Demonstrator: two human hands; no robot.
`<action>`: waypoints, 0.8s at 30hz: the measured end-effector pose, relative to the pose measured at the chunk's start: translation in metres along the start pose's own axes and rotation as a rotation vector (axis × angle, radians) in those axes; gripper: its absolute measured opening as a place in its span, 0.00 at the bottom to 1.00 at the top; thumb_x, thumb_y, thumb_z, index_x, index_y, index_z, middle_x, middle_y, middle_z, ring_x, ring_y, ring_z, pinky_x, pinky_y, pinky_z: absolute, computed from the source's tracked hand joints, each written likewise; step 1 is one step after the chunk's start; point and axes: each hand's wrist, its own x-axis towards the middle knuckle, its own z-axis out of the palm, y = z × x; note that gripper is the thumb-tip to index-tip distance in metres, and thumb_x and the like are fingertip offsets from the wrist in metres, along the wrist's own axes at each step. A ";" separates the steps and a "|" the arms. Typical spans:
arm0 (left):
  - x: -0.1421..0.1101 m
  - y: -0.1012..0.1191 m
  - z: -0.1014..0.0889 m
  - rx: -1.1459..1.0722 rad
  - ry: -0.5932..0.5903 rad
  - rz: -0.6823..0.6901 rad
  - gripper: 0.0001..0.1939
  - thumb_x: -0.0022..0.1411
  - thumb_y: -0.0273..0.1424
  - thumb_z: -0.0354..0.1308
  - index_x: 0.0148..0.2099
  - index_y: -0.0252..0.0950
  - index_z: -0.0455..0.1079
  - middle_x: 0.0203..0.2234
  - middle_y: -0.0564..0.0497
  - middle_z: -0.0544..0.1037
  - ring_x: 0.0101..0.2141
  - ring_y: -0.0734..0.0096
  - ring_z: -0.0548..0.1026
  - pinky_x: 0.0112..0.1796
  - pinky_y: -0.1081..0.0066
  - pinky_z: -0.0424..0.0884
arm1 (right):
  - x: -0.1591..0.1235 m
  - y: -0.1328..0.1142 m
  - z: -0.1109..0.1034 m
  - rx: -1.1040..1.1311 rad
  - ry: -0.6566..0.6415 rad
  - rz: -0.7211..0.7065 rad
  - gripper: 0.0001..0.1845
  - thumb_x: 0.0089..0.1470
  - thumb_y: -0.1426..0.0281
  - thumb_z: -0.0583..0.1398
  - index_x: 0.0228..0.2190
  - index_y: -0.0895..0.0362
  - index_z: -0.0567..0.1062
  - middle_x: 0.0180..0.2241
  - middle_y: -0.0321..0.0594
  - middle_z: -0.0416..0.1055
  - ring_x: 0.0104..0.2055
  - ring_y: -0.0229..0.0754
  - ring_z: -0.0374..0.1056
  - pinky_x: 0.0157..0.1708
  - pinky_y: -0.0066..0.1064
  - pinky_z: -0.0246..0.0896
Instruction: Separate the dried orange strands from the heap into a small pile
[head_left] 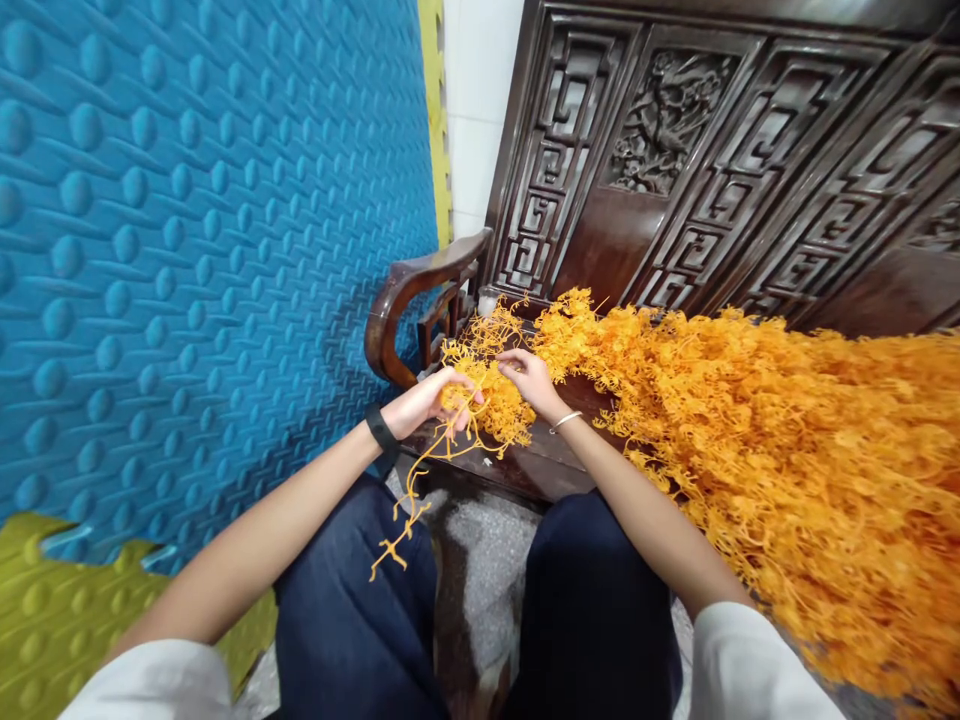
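Observation:
My left hand (435,400) is closed around a bunch of thin orange branching strands (409,490). One long, knotted length hangs down from it over my left knee. To its right, my right hand (529,380) hovers at a small orange heap (510,415), its fingers bent and their tips drawn together. Whether anything is between those fingertips is too small to tell. Both hands are above the seat of a dark carved wooden bench (540,465). My left wrist wears a black band (382,428), my right a thin bangle (565,422).
A large mass of orange curly strands (810,430) covers the bench to the right. The bench's curved armrest (390,320) rises at the left, and its carved backrest (637,150) stands behind. Blue studded foam matting (210,250) fills the left side, with a yellow-green piece (60,620) below.

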 end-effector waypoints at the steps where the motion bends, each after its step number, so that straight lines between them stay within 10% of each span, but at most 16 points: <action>1: -0.001 0.001 0.001 -0.008 -0.007 -0.003 0.15 0.56 0.40 0.45 0.31 0.35 0.67 0.13 0.51 0.70 0.16 0.72 0.67 0.19 0.73 0.64 | -0.004 -0.009 -0.003 0.087 0.002 -0.007 0.08 0.48 0.70 0.59 0.32 0.60 0.75 0.32 0.42 0.73 0.33 0.38 0.66 0.39 0.32 0.61; 10: -0.004 0.002 0.005 0.057 -0.085 -0.026 0.22 0.55 0.47 0.44 0.27 0.36 0.69 0.12 0.49 0.70 0.14 0.72 0.66 0.18 0.73 0.61 | -0.035 -0.074 -0.005 0.460 -0.357 0.000 0.12 0.43 0.61 0.65 0.26 0.57 0.75 0.27 0.35 0.73 0.31 0.36 0.67 0.37 0.31 0.62; 19: -0.002 -0.005 0.006 0.228 0.048 0.063 0.22 0.52 0.43 0.60 0.43 0.32 0.69 0.10 0.56 0.69 0.10 0.76 0.64 0.15 0.76 0.58 | -0.034 -0.075 -0.006 0.527 -0.232 0.025 0.14 0.38 0.67 0.67 0.22 0.55 0.66 0.23 0.30 0.68 0.27 0.35 0.66 0.31 0.29 0.62; 24: 0.003 -0.008 0.007 0.190 0.143 0.053 0.24 0.57 0.46 0.53 0.45 0.29 0.71 0.08 0.54 0.68 0.09 0.72 0.64 0.15 0.73 0.61 | -0.037 -0.078 -0.005 0.531 -0.252 -0.004 0.11 0.42 0.69 0.63 0.22 0.55 0.64 0.21 0.30 0.67 0.25 0.34 0.66 0.30 0.29 0.62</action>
